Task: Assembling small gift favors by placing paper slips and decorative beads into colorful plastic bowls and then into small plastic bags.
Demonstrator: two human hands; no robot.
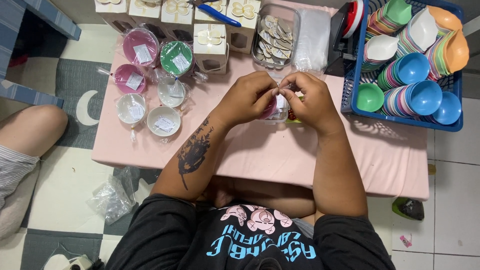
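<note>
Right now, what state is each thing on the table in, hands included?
Left hand: pinching shut at the top of the packet.
Right hand: pinching the same spot.
Packet: held between both hands, mostly hidden.
Wrapped bowls: bagged and tagged.
Clear tub: open, full of tags.
Blue basket: filled with stacked bowls.
White boxes: closed, upright.

pink table [260, 155], blue basket [400, 117], green wrapped bowl [176, 57], grey-and-cream checked floor mat [75, 95]

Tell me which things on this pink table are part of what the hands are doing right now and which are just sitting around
In hand:
left hand
right hand
small wrapped packet pinched between them

Lying about:
wrapped bowls
white boxes
clear tub of tags
blue basket of coloured bowls
blue-handled tool
</note>
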